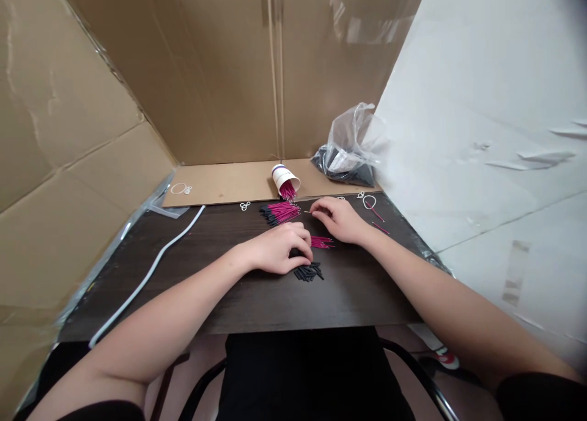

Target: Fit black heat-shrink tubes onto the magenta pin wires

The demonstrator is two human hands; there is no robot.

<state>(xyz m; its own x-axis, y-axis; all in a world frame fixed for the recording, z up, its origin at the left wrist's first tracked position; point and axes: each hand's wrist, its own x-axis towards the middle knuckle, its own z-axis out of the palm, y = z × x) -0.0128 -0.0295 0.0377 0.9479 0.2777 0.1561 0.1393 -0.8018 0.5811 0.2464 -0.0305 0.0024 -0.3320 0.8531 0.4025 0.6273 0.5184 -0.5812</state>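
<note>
My left hand (279, 248) rests palm down on the dark table (220, 286), fingers curled over a small bunch of pink sticks (322, 242) and touching a pile of short black tubes (309, 271). My right hand (337, 218) lies just behind it, fingertips pinching a thin stick near a larger heap of pink sticks with black tips (279, 212). A tipped paper cup (285, 178) spills more pink sticks at the back.
A clear plastic bag of black parts (349, 152) sits at the back right. A white cable (151, 268) runs across the left of the table. Small white rings (181, 189) lie on a cardboard sheet. Cardboard walls enclose the left and back; a white wall stands right.
</note>
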